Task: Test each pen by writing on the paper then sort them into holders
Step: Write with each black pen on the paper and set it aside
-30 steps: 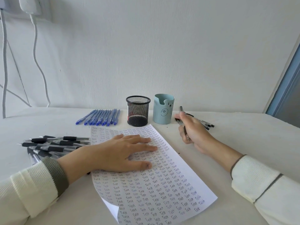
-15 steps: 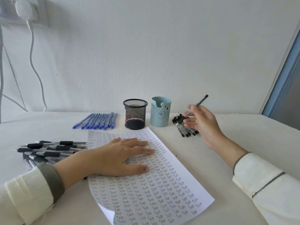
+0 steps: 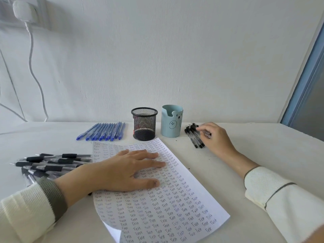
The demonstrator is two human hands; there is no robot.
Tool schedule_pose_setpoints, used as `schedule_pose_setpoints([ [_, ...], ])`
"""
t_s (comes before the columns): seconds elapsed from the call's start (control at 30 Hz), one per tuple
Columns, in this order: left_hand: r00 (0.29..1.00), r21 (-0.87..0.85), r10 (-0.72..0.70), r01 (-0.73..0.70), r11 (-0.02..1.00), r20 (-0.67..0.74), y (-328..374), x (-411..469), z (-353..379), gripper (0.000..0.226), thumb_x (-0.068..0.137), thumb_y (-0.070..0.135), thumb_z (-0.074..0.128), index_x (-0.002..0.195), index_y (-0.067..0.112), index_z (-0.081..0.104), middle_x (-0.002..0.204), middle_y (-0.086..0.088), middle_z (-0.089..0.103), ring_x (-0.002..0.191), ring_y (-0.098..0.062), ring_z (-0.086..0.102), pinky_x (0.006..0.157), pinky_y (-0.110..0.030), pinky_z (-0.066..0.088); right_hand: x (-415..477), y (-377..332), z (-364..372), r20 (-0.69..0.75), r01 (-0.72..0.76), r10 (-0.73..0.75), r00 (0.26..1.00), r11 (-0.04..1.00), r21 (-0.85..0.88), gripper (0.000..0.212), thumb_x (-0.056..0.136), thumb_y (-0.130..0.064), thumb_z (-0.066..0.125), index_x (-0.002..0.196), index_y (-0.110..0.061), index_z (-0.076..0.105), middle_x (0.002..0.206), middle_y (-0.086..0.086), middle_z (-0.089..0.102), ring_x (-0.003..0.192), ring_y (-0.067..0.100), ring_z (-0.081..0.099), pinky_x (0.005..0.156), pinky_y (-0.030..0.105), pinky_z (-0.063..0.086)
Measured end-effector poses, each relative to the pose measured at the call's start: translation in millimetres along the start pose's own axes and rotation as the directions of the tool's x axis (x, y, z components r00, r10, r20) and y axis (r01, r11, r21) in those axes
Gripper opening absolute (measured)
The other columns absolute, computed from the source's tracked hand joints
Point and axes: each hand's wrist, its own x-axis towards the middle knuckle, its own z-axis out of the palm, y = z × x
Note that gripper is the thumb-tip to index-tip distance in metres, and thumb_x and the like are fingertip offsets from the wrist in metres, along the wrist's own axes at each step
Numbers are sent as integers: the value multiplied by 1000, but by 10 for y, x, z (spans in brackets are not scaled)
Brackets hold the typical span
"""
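A white paper covered in rows of the written word "Test" lies in front of me, and my left hand presses flat on its upper part. My right hand is down at a small group of black-capped pens to the right of the holders. Its fingertips pinch a clear-barrelled pen lying among them. The black mesh holder and the light blue bear holder stand side by side behind the paper. No pens show inside either holder.
A row of blue pens lies left of the mesh holder. A pile of black-grip pens sits at the left by my wrist. A white charger cable hangs down the wall. A blue door frame is at the right.
My right hand, which held a pen raised in the air, has come down onto the black-capped pens beside the blue holder. The left hand has stayed on the paper.
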Motion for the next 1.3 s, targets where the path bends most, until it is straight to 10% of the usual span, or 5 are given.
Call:
schedule_pose_setpoints([
  [0.17, 1000, -5, -1, 1, 1000, -8, 4, 1, -5, 64, 79, 88, 22, 140, 70, 9, 157, 35, 4, 146, 5, 3, 123, -44, 4, 4, 60, 78, 111, -100, 113, 987, 987, -122, 24, 97, -14, 57, 116, -10, 72, 121, 1, 67, 112, 21, 63, 94, 27, 44],
  [0.37, 1000, -3, 0, 0, 1000, -7, 2, 2, 2, 64, 79, 88, 22, 140, 70, 8, 157, 35, 4, 146, 5, 3, 123, -43, 4, 19, 48, 66, 278, -211, 304, 911, 924, -318, 47, 104, -49, 25, 146, -38, 41, 163, -4, 20, 152, 17, 8, 120, 45, -6],
  [0.8, 1000, 0, -1, 1, 1000, 3, 7, 1, -3, 64, 79, 88, 22, 139, 71, 7, 156, 36, 2, 146, 6, 0, 123, -44, 3, -3, 131, -73, 165, -322, 450, 878, 809, -491, 43, 101, -45, 27, 137, -41, 50, 137, 2, 52, 125, 30, 41, 103, 40, 28],
  [1.07, 1000, 4, -2, 2, 1000, -2, 15, 0, -5, 63, 80, 86, 22, 140, 71, 8, 157, 34, 3, 146, 6, 2, 123, -42, 4, -32, 19, -27, 349, -256, 402, 847, 882, -396, 50, 101, -59, 16, 150, -51, 20, 165, -6, 4, 152, 22, 3, 120, 48, 1],
  [1.3, 1000, 10, 5, -5, 1000, -1, 5, 10, -2, 64, 80, 86, 21, 141, 69, 7, 157, 34, 3, 146, 5, 2, 123, -42, 3, -11, 109, -36, 424, -260, 420, 802, 886, -385, 46, 103, -46, 19, 149, -54, 19, 165, -9, 4, 152, 15, 5, 121, 49, 2],
])
